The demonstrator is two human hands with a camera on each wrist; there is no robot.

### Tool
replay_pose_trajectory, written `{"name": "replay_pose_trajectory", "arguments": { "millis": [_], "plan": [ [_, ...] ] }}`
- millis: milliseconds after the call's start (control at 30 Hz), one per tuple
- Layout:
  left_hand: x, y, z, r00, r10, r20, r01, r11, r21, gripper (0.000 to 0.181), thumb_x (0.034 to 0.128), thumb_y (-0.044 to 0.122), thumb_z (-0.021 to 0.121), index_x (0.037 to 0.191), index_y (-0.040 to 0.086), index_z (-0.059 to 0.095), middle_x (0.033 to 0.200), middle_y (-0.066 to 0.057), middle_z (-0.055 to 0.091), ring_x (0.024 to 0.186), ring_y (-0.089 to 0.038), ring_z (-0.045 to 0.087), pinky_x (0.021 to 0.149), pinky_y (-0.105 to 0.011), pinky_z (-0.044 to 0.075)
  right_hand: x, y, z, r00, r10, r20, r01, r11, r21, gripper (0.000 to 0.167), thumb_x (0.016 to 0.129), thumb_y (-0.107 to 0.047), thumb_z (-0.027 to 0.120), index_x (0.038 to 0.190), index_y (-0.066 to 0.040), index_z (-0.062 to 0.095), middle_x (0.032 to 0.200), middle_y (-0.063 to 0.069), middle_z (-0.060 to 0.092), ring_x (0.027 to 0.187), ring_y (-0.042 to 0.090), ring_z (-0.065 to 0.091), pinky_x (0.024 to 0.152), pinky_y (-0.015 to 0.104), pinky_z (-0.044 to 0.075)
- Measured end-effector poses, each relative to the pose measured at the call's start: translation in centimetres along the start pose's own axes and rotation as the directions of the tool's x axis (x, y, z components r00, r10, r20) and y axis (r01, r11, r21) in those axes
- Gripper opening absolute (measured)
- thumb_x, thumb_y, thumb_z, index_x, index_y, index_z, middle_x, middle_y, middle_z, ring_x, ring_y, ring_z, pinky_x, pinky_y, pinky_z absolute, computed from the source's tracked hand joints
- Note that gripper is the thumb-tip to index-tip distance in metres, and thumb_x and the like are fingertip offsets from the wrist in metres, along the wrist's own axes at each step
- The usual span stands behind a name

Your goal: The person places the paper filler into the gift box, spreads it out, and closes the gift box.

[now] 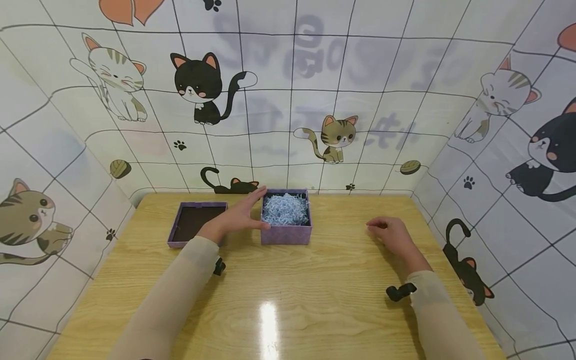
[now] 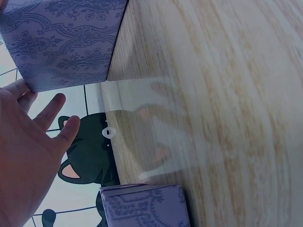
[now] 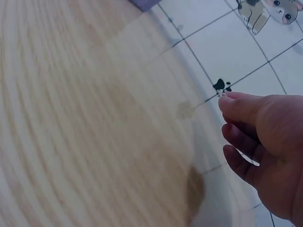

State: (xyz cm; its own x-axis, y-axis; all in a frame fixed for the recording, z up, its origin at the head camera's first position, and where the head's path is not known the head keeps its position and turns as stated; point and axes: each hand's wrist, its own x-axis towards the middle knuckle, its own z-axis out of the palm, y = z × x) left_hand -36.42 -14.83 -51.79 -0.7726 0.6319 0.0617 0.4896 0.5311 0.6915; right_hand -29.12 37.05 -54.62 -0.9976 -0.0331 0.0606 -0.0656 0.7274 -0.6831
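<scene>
A purple box (image 1: 286,235), patterned on its outside in the left wrist view, stands at the back of the table without a lid on it. Pale blue shredded paper (image 1: 285,210) fills it. My left hand (image 1: 240,214) spans the box's left side with fingers spread, thumb at the front corner and fingertips at the back corner. Thumb and index fingertip of my right hand (image 1: 392,235) meet in a pinch above the table, well right of the box. A tiny pale thing (image 3: 221,94) shows at those fingertips, too small to make out.
Left of the box lies its purple lid (image 1: 198,220), dark inside face up, partly hidden by my left hand. The wooden table (image 1: 315,295) ends at cat-printed cloth walls (image 1: 270,110) at the back and sides. Dark camera mounts sit at both wrists.
</scene>
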Motion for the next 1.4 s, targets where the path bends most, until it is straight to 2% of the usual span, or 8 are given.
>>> {"name": "replay_pose_trajectory", "arguments": {
  "millis": [200,267,533,700,867,967,1133,1400],
  "plan": [
    [0.1,0.1,-0.2,1.000,0.000,-0.002,0.000,1.000,0.003,0.125,0.0911,0.060,0.088,0.180,0.023,0.009,0.187,-0.002,0.003,0.171,-0.030,0.008,0.131,-0.067,0.020,0.8,-3.0,-0.5,0.998,-0.052,-0.043,0.055,0.996,0.065,0.026,0.110,-0.028,0.074,0.123,-0.008,0.083,0.117,0.011,0.079,0.104,0.026,0.068,0.079,0.032,0.055],
    [0.0,0.2,-0.2,1.000,0.001,-0.005,-0.001,1.000,0.005,0.126,0.0905,0.061,0.088,0.180,0.022,0.009,0.187,-0.002,0.003,0.171,-0.031,0.008,0.131,-0.067,0.020,1.2,-4.2,-0.5,0.996,-0.075,-0.043,0.078,0.993,0.090,0.026,0.109,-0.029,0.075,0.122,-0.007,0.083,0.115,0.010,0.079,0.101,0.024,0.068,0.078,0.030,0.055],
    [-0.2,0.3,0.1,1.000,-0.010,-0.003,0.010,1.000,-0.002,0.126,0.0904,0.060,0.088,0.180,0.024,0.008,0.187,-0.002,0.004,0.171,-0.030,0.007,0.131,-0.066,0.020,2.9,-10.0,0.7,0.988,-0.153,0.018,0.148,0.976,0.158,0.025,0.108,-0.028,0.076,0.119,-0.007,0.083,0.110,0.010,0.078,0.095,0.031,0.067,0.072,0.033,0.052],
    [-0.2,0.3,0.2,1.000,-0.013,-0.002,0.013,1.000,-0.001,0.126,0.0905,0.060,0.088,0.181,0.023,0.009,0.187,-0.002,0.004,0.171,-0.030,0.007,0.131,-0.067,0.020,4.2,-14.5,2.4,0.969,-0.237,0.076,0.217,0.955,0.203,0.013,0.107,-0.020,0.077,0.113,-0.011,0.084,0.108,0.009,0.078,0.092,0.030,0.068,0.073,0.036,0.053],
    [-0.1,0.4,0.1,1.000,-0.019,0.002,0.019,1.000,0.009,0.125,0.0907,0.062,0.087,0.180,0.025,0.008,0.187,0.000,0.002,0.171,-0.030,0.008,0.131,-0.067,0.020,5.5,-18.0,4.7,0.939,-0.305,0.158,0.263,0.935,0.239,0.013,0.108,-0.014,0.075,0.116,-0.006,0.082,0.110,0.007,0.078,0.094,0.027,0.070,0.079,0.039,0.057],
    [-0.1,0.5,0.1,1.000,-0.018,0.001,0.018,1.000,0.012,0.125,0.0905,0.064,0.086,0.180,0.026,0.008,0.187,0.003,0.002,0.171,-0.030,0.009,0.131,-0.067,0.021,6.3,-19.3,6.3,0.920,-0.335,0.202,0.287,0.929,0.236,0.012,0.108,-0.014,0.075,0.116,-0.008,0.082,0.110,0.004,0.077,0.097,0.027,0.071,0.083,0.041,0.059],
    [0.0,0.2,0.2,1.000,-0.009,0.002,0.009,1.000,0.016,0.126,0.0905,0.069,0.083,0.180,0.026,0.007,0.187,0.003,0.002,0.171,-0.030,0.008,0.131,-0.067,0.021,7.4,-20.4,8.6,0.893,-0.357,0.275,0.325,0.933,0.155,0.010,0.108,-0.014,0.075,0.116,-0.012,0.082,0.109,0.001,0.078,0.097,0.019,0.072,0.086,0.040,0.061],
    [0.0,0.3,0.0,1.000,-0.002,-0.006,0.003,1.000,0.013,0.126,0.0903,0.066,0.085,0.180,0.025,0.008,0.187,-0.003,0.005,0.170,-0.031,0.009,0.131,-0.067,0.022,8.2,-21.1,10.5,0.878,-0.353,0.324,0.358,0.933,0.046,0.014,0.109,-0.010,0.073,0.120,-0.009,0.080,0.111,0.003,0.077,0.100,0.018,0.072,0.089,0.041,0.061]
  ]
}}
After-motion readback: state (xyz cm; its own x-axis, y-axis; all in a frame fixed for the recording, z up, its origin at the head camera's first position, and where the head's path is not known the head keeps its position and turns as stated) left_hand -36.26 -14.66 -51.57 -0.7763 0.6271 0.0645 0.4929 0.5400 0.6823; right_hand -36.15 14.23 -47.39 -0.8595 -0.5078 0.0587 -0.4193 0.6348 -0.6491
